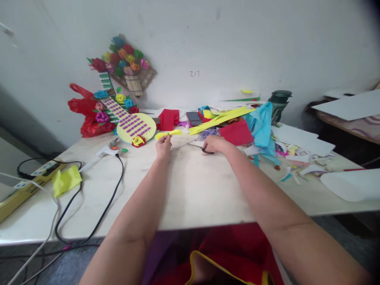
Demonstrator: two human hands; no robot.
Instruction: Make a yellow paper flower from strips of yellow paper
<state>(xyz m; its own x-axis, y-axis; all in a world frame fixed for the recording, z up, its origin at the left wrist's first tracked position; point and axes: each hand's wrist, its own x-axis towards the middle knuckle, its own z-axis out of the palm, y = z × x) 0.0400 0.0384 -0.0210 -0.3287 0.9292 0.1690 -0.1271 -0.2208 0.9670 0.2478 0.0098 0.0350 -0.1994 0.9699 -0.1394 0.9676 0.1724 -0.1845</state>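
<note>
Between the fingertips of my left hand (163, 145) is a small piece of yellow crepe paper (173, 132), pinched near its middle. My right hand (214, 145) grips the dark handle of a pair of scissors (195, 146), whose blade points left toward the left hand, apart from the yellow paper. Behind the hands lie a long yellow paper strip (219, 120), red paper (236, 132) and a tangle of purple string (209, 133). A guitar-shaped craft (139, 126) with paper flowers stands left of my left hand.
A glue gun (110, 149) with a black cord (118, 186) lies at left, near a yellow power strip (29, 190) and crumpled yellow paper (67, 180). Blue crepe paper (262, 128), a dark green bottle (280, 105), paper scraps and white boards (353, 184) crowd the right side.
</note>
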